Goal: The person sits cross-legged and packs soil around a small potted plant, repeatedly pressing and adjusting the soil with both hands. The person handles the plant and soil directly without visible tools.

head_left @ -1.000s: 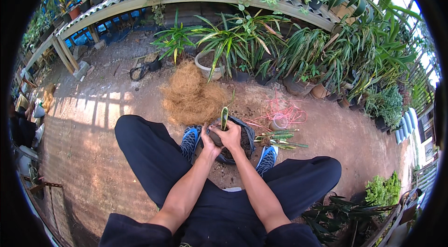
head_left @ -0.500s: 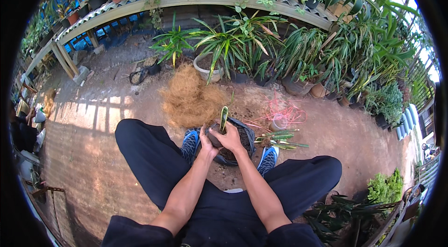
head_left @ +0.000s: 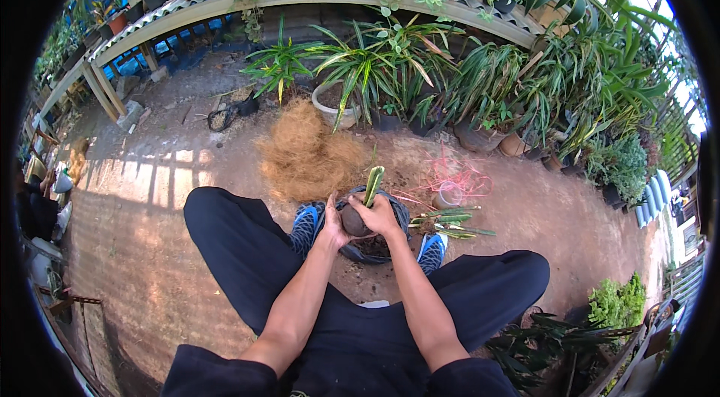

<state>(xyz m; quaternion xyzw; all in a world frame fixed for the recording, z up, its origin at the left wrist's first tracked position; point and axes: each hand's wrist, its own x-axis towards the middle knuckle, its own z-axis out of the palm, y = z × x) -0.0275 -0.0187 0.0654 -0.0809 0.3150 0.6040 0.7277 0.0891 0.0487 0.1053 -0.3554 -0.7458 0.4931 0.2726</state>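
Note:
Between my knees I hold a dark, rounded ball of soil (head_left: 355,223), with a thick green leaf cutting (head_left: 373,185) with pale edges standing up out of it. My left hand (head_left: 332,226) curves around the left side of the ball. From the right, my right hand (head_left: 381,215) closes on it, thumb near the base of the leaf. Below both hands a black plastic bag (head_left: 401,211) of dark soil sits open on the ground between my shoes.
Past my left shoe lies a heap of brown coconut fibre (head_left: 307,153). To the right are tangled pink string (head_left: 457,175), a clear plastic cup (head_left: 448,196) and more leaf cuttings (head_left: 454,222). Potted plants (head_left: 360,67) line the back under a shelf. Another person (head_left: 37,202) sits far left.
The soil ball has been tilted or turned in my hands, showing more of its rounded side. Its leaf has shifted slightly right and leans right.

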